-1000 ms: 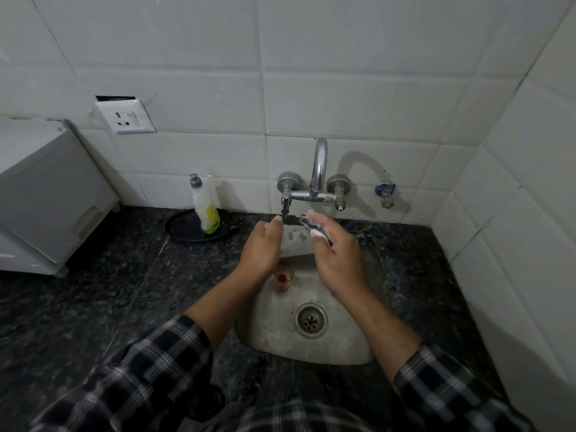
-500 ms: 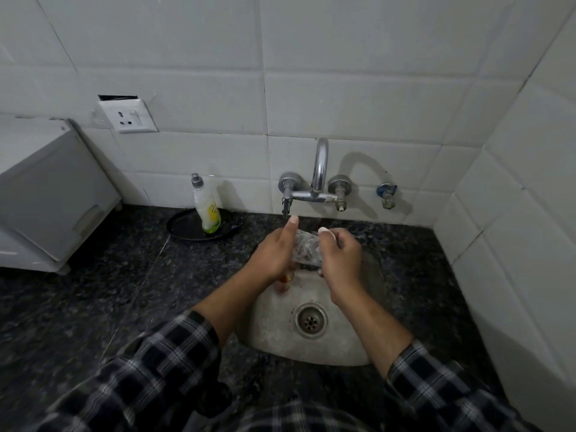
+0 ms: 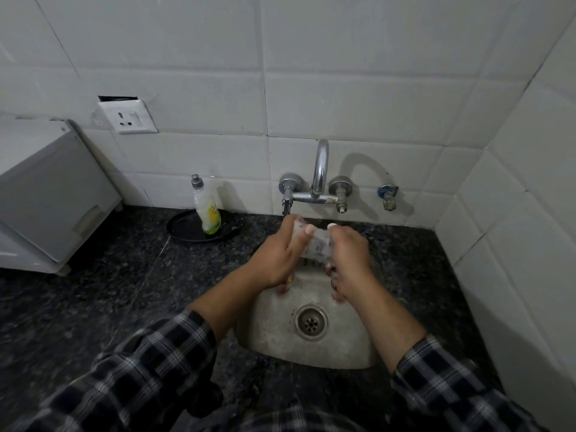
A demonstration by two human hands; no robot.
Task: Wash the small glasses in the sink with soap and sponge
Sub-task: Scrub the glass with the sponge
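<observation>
The left hand (image 3: 280, 252) gripped one end of what looked like a sudsy small glass (image 3: 315, 244) above the sink (image 3: 271, 333), the right hand (image 3: 350, 255) clutched its other end, and soap-slick fingers could have let it slip and crack against the steel.
</observation>
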